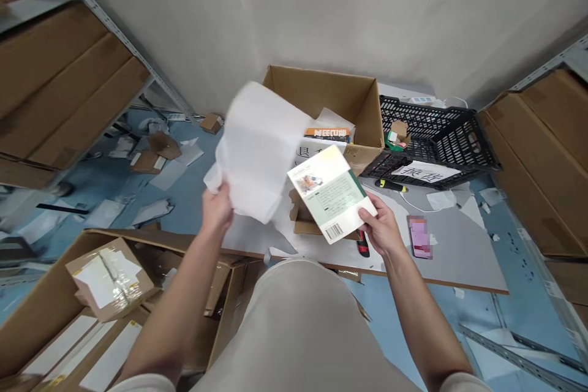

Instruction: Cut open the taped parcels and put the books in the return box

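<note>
Between the two hands, over a grey flat board (459, 245) lying on the blue floor, sit the items under handling. The left hand (217, 207) is closed on the lower edge of a white, soft, crumpled packaging sheet (260, 147), which rises above and to the right of its fingers; the sheet is motion-blurred, so its material is probably thin foam or paper, but that cannot be confirmed. The right hand (383, 226) grips a white and green paperback book (333, 193) at its lower right corner, thumb on the back cover, remaining fingers hidden beneath. The book is tilted, back cover upward, barcode near the thumb. Its upper left corner lies just beside the sheet's right edge; whether they touch cannot be told.

Beyond the fingertips of both hands stands an open brown cardboard box (342, 104) containing books, one with an orange spine, and white paper. Right of that box sits a black plastic lattice crate (441, 131) bearing a handwritten white label. Directly below the book rests a small open brown carton (303, 217). Just right of the right hand lies a pink-faced phone (419, 237), blurred. A red and black cutter (362, 245) shows partly beneath the right hand's fingers. Left of the left forearm, a large brown cardboard box (68, 312) holds white-labelled parcels.
</note>
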Available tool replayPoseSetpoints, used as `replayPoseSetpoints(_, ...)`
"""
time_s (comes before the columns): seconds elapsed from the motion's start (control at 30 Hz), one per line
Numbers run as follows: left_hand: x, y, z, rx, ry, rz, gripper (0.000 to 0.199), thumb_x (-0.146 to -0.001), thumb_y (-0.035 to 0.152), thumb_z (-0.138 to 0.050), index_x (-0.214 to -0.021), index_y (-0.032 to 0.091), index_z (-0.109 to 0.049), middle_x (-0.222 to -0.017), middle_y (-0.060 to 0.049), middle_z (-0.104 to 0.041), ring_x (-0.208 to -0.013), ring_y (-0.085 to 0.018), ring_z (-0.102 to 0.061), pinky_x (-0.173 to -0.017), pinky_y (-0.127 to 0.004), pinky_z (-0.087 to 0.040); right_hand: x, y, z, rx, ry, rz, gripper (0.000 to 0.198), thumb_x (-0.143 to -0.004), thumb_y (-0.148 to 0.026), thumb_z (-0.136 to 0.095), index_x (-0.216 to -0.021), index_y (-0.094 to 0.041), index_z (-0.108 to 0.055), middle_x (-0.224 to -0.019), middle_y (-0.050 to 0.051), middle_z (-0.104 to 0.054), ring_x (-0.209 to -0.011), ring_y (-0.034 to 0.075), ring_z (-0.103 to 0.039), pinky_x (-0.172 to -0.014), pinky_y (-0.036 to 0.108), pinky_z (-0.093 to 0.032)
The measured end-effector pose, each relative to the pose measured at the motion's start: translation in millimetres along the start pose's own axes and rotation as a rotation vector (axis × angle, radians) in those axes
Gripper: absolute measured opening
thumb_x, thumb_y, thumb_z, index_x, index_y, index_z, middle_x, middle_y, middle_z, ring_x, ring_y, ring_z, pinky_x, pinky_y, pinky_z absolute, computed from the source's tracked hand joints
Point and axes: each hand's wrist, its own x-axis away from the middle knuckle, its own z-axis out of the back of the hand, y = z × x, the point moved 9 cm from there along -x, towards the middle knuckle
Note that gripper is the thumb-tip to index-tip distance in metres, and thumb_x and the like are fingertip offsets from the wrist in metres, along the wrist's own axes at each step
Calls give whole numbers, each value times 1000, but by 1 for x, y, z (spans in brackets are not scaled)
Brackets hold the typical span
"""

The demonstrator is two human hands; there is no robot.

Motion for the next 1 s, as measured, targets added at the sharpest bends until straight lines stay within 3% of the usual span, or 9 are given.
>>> replayPoseSetpoints(0.1,-37,-13,51,-416,62,-140,49,-77,21,-57,-125,14,-51,-123,-11,-59,-120,-26,-50,-105,-45,-36,5,1,21,-40,75,39,54,-63,-31,-78,-114,-26,-58,-102,2,-66,-69,12,-62,-49,20,-54)
replayPoseSetpoints(0.2,-46,-53,76,-774,71,-81,58,-71,10,-55,-129,8,-47,-131,-18,-52,-125,-35,-43,-106,-55,-28,11,14,27,-73,114,52,52,-65,-33,-76,-113,-28,-58,-105,2,-66,-71,13,-63,-50,22,-55)
replayPoseSetpoints(0.4,-11,-148,26,-926,-244,91,63,-70,11,-53,-131,2,-41,-145,-25,-30,-135,-34,-28,-108,-48,-26,20,41,26,-58,169,55,58,-66,-39,-74,-120,-33,-53,-116,3,-63,-88,18,-66,-58,27,-58)
replayPoseSetpoints(0.57,7,-184,-13,-900,-432,196,67,-60,33,-71,-121,11,-52,-138,-21,-44,-131,-39,-33,-104,-50,-32,23,45,26,-76,186,72,56,-68,-37,-73,-120,-30,-52,-121,5,-61,-99,21,-64,-67,31,-59)
replayPoseSetpoints(0.67,15,-157,-15,-871,-350,155,67,-69,43,-63,-126,11,-47,-146,-21,-31,-137,-37,-21,-108,-52,-24,24,39,24,-46,193,103,56,-70,-38,-71,-121,-29,-49,-124,7,-60,-104,24,-62,-70,37,-59)
replayPoseSetpoints(0.77,50,-80,-26,-604,-230,-64,65,-78,47,-55,-131,12,-43,-150,-18,-23,-139,-31,-18,-113,-46,-18,30,25,21,101,262,196,56,-74,-39,-67,-125,-26,-47,-126,9,-58,-109,26,-60,-77,43,-57)
replayPoseSetpoints(0.83,96,-35,-59,-265,-471,-80,65,-77,50,-57,-133,20,-43,-145,-13,-35,-135,-27,-31,-111,-42,-25,38,12,13,283,332,315,55,-75,-38,-65,-126,-24,-49,-127,11,-57,-114,27,-56,-88,46,-52)
replayPoseSetpoints(0.93,180,16,-122,212,-1016,117,90,-69,51,-69,-143,26,-26,-149,-14,-28,-135,-30,-30,-106,-45,-33,48,-2,-18,528,315,524,42,-78,-34,-62,-119,-25,-58,-120,10,-62,-113,27,-57,-98,47,-45)
replayPoseSetpoints(1.0,197,36,-136,441,-993,221,93,-68,54,-69,-144,27,-22,-146,-16,-33,-131,-31,-36,-100,-44,-39,52,-5,-53,653,123,662,31,-81,-31,-59,-111,-29,-64,-113,7,-66,-110,26,-59,-99,48,-45)
